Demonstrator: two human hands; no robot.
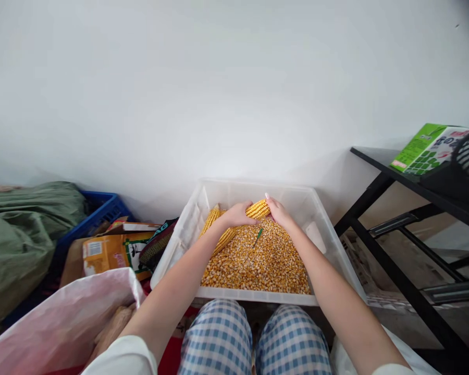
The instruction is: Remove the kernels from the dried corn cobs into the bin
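Both hands on one yellow corn cob, left hand at its left end, right hand at the other, over translucent plastic bin with loose kernels. Green-handled tool on kernels; more cobs bin's left side. Blue crate, open sack far left; green-white box on black surface, right.

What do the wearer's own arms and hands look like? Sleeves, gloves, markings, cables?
White left sleeve and right sleeve at the frame's bottom edge; forearms bare beyond them. Left hand and right hand ungloved, the latter with one longish fingernail. No watch, bracelet, markings or cables visible.
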